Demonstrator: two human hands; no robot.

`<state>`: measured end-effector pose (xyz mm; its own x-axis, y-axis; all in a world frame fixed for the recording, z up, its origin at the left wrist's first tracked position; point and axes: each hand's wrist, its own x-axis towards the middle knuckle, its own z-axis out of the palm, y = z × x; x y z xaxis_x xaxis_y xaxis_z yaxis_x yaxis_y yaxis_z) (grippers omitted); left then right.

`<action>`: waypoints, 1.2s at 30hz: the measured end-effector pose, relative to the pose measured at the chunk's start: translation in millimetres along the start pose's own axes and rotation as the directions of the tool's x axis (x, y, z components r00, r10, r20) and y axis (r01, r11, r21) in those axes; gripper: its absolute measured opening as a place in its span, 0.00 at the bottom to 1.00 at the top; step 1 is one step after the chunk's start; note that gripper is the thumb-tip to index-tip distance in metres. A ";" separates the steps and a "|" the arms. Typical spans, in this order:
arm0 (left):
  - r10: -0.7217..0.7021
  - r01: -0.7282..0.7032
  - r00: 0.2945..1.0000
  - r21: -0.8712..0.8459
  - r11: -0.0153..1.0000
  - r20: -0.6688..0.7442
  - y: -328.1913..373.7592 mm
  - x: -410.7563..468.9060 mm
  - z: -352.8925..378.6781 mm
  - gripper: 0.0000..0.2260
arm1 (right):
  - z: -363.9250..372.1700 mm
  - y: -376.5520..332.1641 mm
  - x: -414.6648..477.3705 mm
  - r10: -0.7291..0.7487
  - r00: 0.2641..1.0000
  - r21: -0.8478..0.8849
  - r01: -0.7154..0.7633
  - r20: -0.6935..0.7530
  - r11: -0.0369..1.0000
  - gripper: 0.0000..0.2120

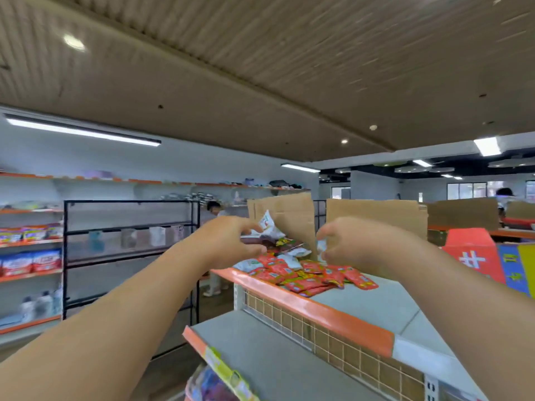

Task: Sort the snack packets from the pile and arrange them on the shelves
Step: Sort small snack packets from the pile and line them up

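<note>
1. the pile of snack packets (304, 274) lies on the grey top shelf (376, 308) at its far end, close to the orange front edge (318, 309)
2. the pile is longer than wide; its long axis goes from the far left, by the shelf edge, to the near right
3. the red packets (359, 280) lie flat and overlap each other; they are oblong, and their long sides point in many directions, with no common one
4. some white packets lie among them; one upright white packet (268, 224) stands behind the pile with its long axis nearly vertical and its top corner pointing up
5. the left hand (228, 241) is over the left end of the pile with fingers and thumb bent like a claw; its forefinger reaches the upright white packet, but because of blur i cannot tell if it grips it
6. the right hand (359, 244) is over the right part of the pile with fingers curled, and it pinches a small white packet (321, 247) at the fingertips
7. two cardboard sheets (292, 215) stand upright just behind the pile
8. a lower shelf (275, 357) is below the top one, with a wire grid between them
9. to the right stands a red box (469, 253); to the left, well apart, a black rack (130, 227) and wall shelves (29, 241) with goods
</note>
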<state>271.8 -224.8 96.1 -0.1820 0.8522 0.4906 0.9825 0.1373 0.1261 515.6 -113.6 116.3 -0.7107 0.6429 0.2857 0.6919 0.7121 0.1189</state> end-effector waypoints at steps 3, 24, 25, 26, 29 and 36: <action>-0.034 0.034 0.999 0.027 0.999 0.010 -27.5 -0.5 0.1 0.24 | 7.8 -16.4 25.0 -0.036 0.999 0.009 0.035 0.023 0.999 0.15; 0.238 -0.217 0.948 -0.118 0.969 0.213 5.9 182.8 137.0 0.17 | 91.2 115.3 144.2 0.211 0.930 -0.066 -0.200 0.301 0.978 0.20; 0.267 -0.241 0.931 -0.127 0.962 0.250 12.7 189.0 146.9 0.17 | 97.0 122.9 145.8 0.229 0.920 -0.083 -0.213 0.319 0.973 0.20; 0.296 -0.269 0.910 -0.131 0.954 0.288 18.7 194.2 156.6 0.17 | 105.6 130.0 148.4 0.249 0.909 -0.097 -0.230 0.335 0.968 0.20; 0.369 -0.353 0.847 -0.115 0.929 0.382 31.3 208.4 182.3 0.21 | 128.9 142.3 156.0 0.317 0.857 -0.149 -0.280 0.407 0.948 0.20; 0.557 -0.543 0.702 -0.173 0.822 0.443 39.0 246.4 233.2 0.18 | 154.4 128.8 175.6 0.473 0.737 -0.228 -0.415 0.483 0.881 0.16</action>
<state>274.6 108.3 20.9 0.4374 0.8986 0.0333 0.8993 -0.4372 -0.0133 460.4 134.6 34.9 -0.2582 0.9467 -0.1926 0.9335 0.2958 0.2027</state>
